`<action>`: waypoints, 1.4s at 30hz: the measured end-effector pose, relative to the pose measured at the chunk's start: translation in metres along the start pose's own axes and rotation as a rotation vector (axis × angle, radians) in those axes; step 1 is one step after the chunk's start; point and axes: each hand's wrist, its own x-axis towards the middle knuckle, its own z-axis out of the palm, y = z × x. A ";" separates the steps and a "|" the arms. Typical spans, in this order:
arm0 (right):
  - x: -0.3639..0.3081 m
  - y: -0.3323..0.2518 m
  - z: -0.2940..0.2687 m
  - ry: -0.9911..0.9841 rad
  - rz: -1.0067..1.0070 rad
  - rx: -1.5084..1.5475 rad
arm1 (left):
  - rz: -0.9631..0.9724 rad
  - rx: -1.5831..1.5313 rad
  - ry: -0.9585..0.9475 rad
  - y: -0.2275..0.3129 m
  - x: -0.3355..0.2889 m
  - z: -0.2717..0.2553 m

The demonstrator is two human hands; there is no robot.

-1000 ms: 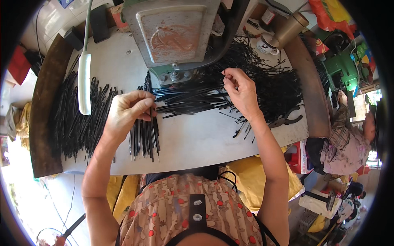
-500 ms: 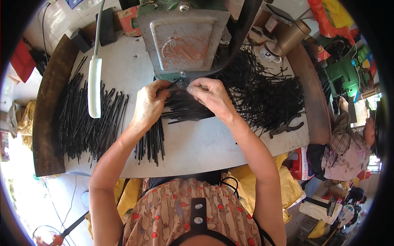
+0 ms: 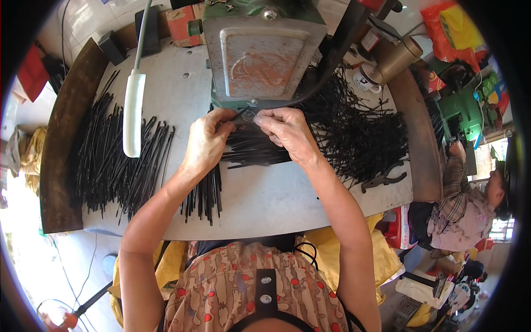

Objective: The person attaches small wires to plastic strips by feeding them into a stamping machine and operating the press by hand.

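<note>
Both of my hands are raised to the lower front of a green machine with a worn grey metal cover [image 3: 265, 58]. My left hand [image 3: 206, 141] pinches a thin black strip [image 3: 239, 115], whose end points in toward the machine's working spot. Close by on the other side, my right hand [image 3: 290, 135] has thumb and fingertips pressed together; whatever they grip is too small to make out. Below and between the hands, a row of black strips [image 3: 257, 148] lies across the worktable [image 3: 265, 205]. More black strips [image 3: 203, 196] lie under my left forearm.
A large heap of black strips [image 3: 124, 160] covers the left side, beneath a white lamp [image 3: 134, 116]. To the right are a tangled black pile [image 3: 359, 133], pliers [image 3: 384, 178], a mug [image 3: 366, 77] and a brown flask [image 3: 399, 58]. Another person [image 3: 462, 213] sits farther right by a green machine [image 3: 461, 113].
The view has shifted slightly, so the machine appears a little farther right. Both hands keep nearly the same pinching pose at the machine's lower front.
</note>
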 end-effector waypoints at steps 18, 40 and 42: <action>-0.001 -0.003 0.004 0.003 0.031 0.039 | 0.199 0.203 0.017 -0.004 0.001 -0.001; -0.002 -0.001 -0.007 -0.151 0.105 0.153 | 0.278 0.425 -0.024 0.000 -0.045 -0.018; -0.002 -0.005 -0.009 -0.099 0.116 0.177 | 0.041 0.546 0.114 -0.016 -0.039 -0.048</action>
